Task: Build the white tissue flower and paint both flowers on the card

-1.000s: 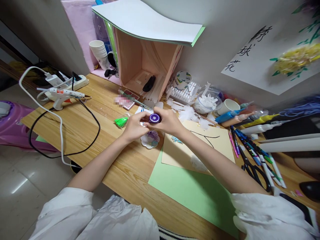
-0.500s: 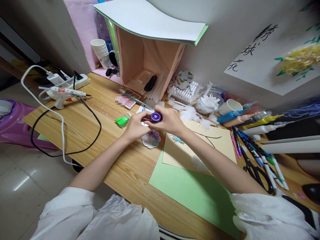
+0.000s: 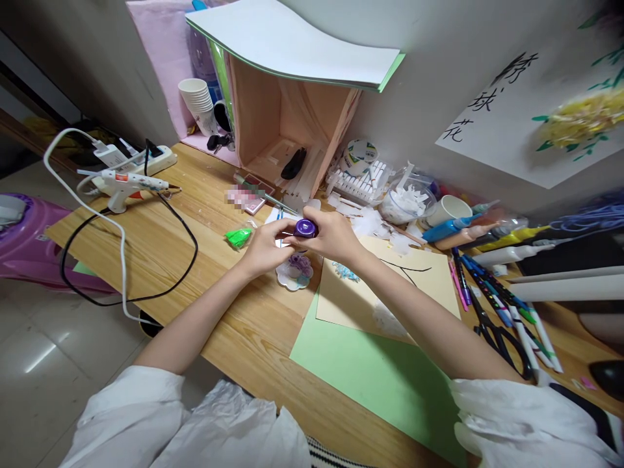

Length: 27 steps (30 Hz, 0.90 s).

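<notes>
In the head view, a small purple bottle (image 3: pixel 305 228) is held over the table with its round end facing me. My right hand (image 3: pixel 334 235) wraps its fingers and thumb around the bottle. From the other side my left hand (image 3: pixel 267 246) closes on it too, its thumb meeting the right hand; the bottle's far end is hidden. Just below the hands lies a white flower-shaped palette (image 3: pixel 294 281) with purple and blue paint in it. Under my right forearm is a cream sheet (image 3: pixel 341 305) with a drawn black branch and blue petal-like bits (image 3: pixel 346 272).
A green sheet (image 3: pixel 351 370) lies under the cream one. Black scissors (image 3: pixel 502 338) and several pens (image 3: pixel 502 292) are at the right. A hot glue gun (image 3: pixel 121 185) with looping cables stands left. Behind are a pink box (image 3: pixel 292 110) and a tub of white scraps (image 3: pixel 407 201).
</notes>
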Available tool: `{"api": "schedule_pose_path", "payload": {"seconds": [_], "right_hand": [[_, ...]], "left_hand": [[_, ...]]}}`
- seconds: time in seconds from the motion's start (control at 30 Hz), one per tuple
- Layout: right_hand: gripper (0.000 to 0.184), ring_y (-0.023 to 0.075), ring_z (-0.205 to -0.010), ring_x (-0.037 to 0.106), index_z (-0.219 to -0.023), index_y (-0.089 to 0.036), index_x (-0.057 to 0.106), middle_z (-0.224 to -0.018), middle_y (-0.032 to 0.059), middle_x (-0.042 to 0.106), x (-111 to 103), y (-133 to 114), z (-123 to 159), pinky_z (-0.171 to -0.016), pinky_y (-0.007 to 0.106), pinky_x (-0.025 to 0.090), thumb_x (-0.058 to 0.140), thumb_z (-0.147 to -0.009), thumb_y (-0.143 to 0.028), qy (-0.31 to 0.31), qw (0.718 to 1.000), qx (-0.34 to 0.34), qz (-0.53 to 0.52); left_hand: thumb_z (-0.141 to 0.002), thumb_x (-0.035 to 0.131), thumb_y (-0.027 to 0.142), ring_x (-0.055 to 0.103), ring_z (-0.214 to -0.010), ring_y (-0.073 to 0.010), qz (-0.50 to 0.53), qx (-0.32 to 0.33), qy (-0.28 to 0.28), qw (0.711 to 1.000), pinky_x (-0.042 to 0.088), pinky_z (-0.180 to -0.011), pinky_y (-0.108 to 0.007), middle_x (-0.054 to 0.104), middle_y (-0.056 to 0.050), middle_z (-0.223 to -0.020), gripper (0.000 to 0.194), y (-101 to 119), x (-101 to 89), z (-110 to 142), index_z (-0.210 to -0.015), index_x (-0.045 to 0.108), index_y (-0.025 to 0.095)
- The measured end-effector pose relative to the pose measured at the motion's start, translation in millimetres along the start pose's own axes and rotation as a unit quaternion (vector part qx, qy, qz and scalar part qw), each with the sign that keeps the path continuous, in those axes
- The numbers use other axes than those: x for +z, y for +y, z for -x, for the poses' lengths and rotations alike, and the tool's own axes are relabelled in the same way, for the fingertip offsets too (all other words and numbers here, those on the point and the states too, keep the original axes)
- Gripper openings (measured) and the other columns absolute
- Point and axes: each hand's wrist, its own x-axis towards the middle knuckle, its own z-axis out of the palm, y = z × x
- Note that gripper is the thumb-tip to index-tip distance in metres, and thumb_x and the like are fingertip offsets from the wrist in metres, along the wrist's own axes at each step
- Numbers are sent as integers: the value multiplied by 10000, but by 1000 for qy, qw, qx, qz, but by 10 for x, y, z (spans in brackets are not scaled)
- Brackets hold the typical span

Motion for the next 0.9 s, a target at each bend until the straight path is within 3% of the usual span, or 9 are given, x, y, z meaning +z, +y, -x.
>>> {"api": "schedule_pose_path", "payload": {"seconds": [0.9], "right_hand": [[423,91,-511,284,-640,-193,425,-544,-37,403,44,32,17,-517,221,199,589,-761,-564,-5,999,-46,8]], "left_hand": [[-580,476,-6,654,-796,-155,-32,4,21,999,510,-737,-239,707,-13,-850,365,-6,24,44,-874,644,131]]}}
